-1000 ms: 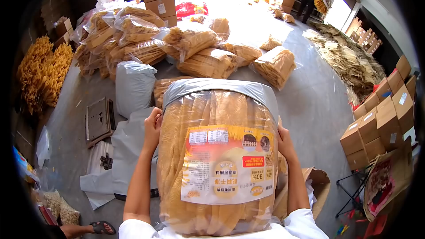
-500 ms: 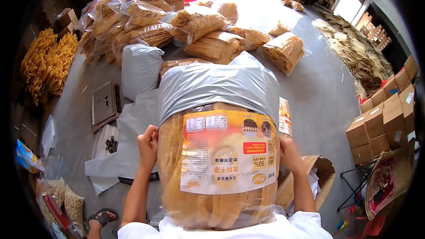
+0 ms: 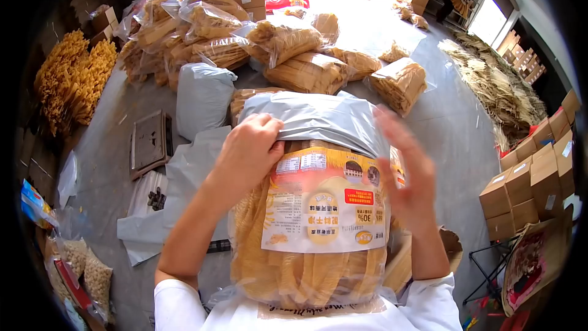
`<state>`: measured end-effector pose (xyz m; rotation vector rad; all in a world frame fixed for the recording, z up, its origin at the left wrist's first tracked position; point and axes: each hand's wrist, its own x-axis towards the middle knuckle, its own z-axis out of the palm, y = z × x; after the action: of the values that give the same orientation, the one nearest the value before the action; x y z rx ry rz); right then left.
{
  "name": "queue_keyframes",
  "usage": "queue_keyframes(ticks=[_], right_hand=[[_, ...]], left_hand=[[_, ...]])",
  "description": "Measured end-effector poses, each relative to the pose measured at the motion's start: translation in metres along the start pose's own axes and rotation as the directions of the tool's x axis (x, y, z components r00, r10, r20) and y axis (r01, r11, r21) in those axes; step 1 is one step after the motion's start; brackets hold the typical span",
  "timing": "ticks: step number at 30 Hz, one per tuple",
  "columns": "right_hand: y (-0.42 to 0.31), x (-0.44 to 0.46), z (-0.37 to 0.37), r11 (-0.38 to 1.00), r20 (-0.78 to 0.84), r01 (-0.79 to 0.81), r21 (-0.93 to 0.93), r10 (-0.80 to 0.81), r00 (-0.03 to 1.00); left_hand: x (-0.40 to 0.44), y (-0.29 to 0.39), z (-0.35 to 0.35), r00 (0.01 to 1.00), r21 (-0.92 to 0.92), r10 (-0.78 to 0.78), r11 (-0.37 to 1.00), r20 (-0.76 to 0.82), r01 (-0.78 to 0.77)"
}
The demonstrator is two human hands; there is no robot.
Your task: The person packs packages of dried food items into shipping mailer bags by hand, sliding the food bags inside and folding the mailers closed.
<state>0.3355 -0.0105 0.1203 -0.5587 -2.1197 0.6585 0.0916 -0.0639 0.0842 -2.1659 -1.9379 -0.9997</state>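
Note:
A large clear package of yellowish dried sheets or strips (image 3: 312, 276) stands upright against my front, with a printed label (image 3: 324, 208) that appears upside down. Its far end is covered by a grey plastic bag (image 3: 318, 113). My left hand (image 3: 254, 141) is closed on the bag's edge at the upper left of the package, fingers curled over the plastic. Blurred by motion, my right hand (image 3: 407, 178) is at the package's right side with thumb and fingers apart. Whether it touches the bag I cannot tell.
Clear bags of dried food (image 3: 306, 73) are heaped ahead, beside a filled grey bag (image 3: 201, 98). A flat scale (image 3: 150, 144) and grey plastic sheets (image 3: 196, 165) lie on the left. Cardboard boxes (image 3: 530, 175) are stacked right, and an open carton (image 3: 453, 248) sits near my right arm.
Both hands have moved up from the package's sides, the left onto the grey bag's edge. The bag's peak has flattened, and the view has shifted slightly.

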Motion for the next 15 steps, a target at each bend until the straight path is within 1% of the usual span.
queue_keyframes(ticks=[1,2,3,5,6,7,9,10,11,13,14,15], right_hand=[[-0.006,0.001,0.008,0.999,0.207,-0.026,0.021,0.021,0.978],[-0.002,-0.003,0.022,0.998,0.271,0.047,-0.040,-0.034,0.962],[0.006,-0.009,0.034,0.987,0.335,0.125,-0.099,-0.086,0.938],[0.011,-0.016,0.038,0.987,0.338,0.111,-0.118,-0.065,0.939],[0.012,-0.018,0.040,0.989,0.328,0.080,-0.123,-0.036,0.944],[0.011,-0.018,0.040,0.989,0.321,0.075,-0.125,-0.031,0.947],[0.007,-0.019,0.041,0.991,0.289,0.027,-0.131,0.012,0.957],[0.006,-0.019,0.041,0.996,0.262,-0.051,-0.078,0.069,0.963],[0.006,-0.021,0.041,0.993,0.240,-0.064,-0.094,0.085,0.967],[0.009,-0.028,0.040,0.996,0.250,-0.019,-0.090,0.041,0.967],[0.010,-0.029,0.042,0.990,0.206,0.067,-0.121,-0.041,0.978],[0.007,-0.028,0.042,0.987,0.195,0.066,-0.146,-0.036,0.980]], left_hand=[[0.003,0.003,0.005,1.000,0.153,0.017,0.988,0.020,-0.020],[0.004,0.005,0.016,0.996,0.283,0.082,0.957,-0.034,-0.069],[0.005,0.006,0.021,0.996,0.278,0.083,0.958,-0.041,-0.069],[0.008,0.008,0.029,0.981,0.198,0.121,0.976,-0.151,-0.090],[0.007,0.008,0.028,0.966,0.105,0.146,0.986,-0.214,-0.125],[0.003,0.009,0.023,0.966,0.104,0.153,0.986,-0.209,-0.133],[-0.007,0.019,0.008,0.993,-0.139,0.036,0.989,-0.112,-0.051],[-0.017,0.034,-0.001,0.991,-0.111,0.089,0.989,-0.104,-0.101],[-0.026,0.046,-0.005,0.984,-0.089,0.145,0.984,-0.101,-0.154],[-0.038,0.048,-0.001,0.982,-0.117,0.163,0.978,-0.097,-0.173],[-0.040,0.047,0.000,0.983,-0.126,0.153,0.978,-0.100,-0.165],[-0.037,0.046,-0.001,0.979,-0.140,0.171,0.973,-0.110,-0.186]])
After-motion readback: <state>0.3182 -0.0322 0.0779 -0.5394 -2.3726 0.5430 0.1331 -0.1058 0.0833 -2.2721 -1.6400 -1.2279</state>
